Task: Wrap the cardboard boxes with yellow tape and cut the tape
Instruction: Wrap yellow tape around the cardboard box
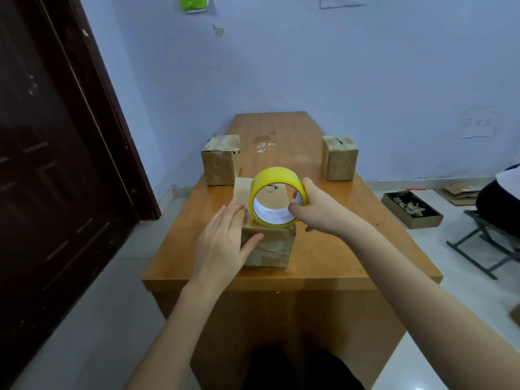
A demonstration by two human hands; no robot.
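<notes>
Yellow tape roll (277, 198) upright on worn cardboard box (268, 246), frame centre.
Right hand (318, 212) grips the roll; left hand (225, 246), fingers straight, rests on the box.

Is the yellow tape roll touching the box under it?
Touching. In the head view, the yellow tape roll stands on the near box, its bottom edge on the top.

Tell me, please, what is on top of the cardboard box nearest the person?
The yellow tape roll stands on edge on the near box, gripped by the right hand. The left hand rests flat on its left corner. The top beneath them is hidden.
</notes>
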